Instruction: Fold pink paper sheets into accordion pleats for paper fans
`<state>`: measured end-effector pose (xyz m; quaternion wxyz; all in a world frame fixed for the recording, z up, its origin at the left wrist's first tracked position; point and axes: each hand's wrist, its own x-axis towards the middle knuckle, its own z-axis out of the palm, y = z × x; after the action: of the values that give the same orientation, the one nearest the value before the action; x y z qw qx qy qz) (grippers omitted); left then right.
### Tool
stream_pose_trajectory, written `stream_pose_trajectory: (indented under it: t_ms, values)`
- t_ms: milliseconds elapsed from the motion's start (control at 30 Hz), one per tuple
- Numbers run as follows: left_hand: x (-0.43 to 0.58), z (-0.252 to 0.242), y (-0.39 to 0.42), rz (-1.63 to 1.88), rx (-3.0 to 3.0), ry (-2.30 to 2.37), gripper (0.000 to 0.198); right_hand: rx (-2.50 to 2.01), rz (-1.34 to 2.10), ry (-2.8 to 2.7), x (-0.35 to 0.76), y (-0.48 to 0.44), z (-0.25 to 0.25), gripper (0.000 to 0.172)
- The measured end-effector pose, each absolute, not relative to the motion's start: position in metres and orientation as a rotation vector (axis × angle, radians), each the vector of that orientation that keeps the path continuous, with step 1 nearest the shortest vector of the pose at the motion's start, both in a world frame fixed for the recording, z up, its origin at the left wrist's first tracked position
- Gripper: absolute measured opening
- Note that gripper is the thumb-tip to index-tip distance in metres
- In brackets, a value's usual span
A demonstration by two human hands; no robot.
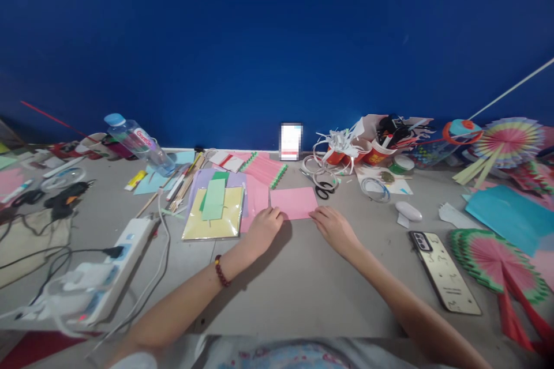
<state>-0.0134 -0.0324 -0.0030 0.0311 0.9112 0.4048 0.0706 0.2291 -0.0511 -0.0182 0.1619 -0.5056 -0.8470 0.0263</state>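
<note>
Both left hand [265,230] and right hand [336,230], fingers [275,213] gathered, pinch the pink paper [294,202] near its corners.

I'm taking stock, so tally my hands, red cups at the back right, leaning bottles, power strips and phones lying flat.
Left hand and right hand: 2
Red cups: 3
Leaning bottle: 1
Power strip: 1
Flat phone: 1
Total: 8

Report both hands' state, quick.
Left hand: partly curled at the near left corner of the pink paper; pinching or pressing unclear.
Right hand: partly curled at its near right corner; grip unclear.
</note>
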Motion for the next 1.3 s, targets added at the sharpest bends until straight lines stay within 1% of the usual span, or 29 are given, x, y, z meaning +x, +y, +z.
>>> stream_pose_trajectory:
  t_ms: [100,267,467,867,1033,1200,1300]
  values:
    - [-0.015,-0.001,-0.026,0.183,2.811,1.226,0.015,-1.448,0.075,-2.409,0.231,-0.051,-0.021,0.023]
    - [-0.016,0.006,-0.021,0.114,2.853,1.167,0.021,-1.359,0.197,-2.379,0.237,-0.042,-0.020,0.017]
    - [-0.012,0.004,-0.024,0.084,2.927,1.099,0.024,-1.264,0.271,-2.350,0.241,-0.033,-0.020,0.014]
    - [-0.015,-0.006,-0.018,0.268,2.878,1.156,0.010,-1.181,0.134,-2.393,0.241,-0.031,-0.018,0.018]
    - [-0.019,0.000,-0.014,0.324,2.829,1.146,0.015,-1.206,0.125,-2.419,0.240,-0.029,-0.017,0.021]
    - [-0.024,0.003,-0.011,0.411,2.715,1.029,0.023,-1.278,0.197,-2.396,0.238,-0.027,-0.016,0.022]
    - [-0.026,0.002,-0.010,0.431,2.682,1.018,0.024,-1.315,0.258,-2.367,0.237,-0.025,-0.016,0.022]
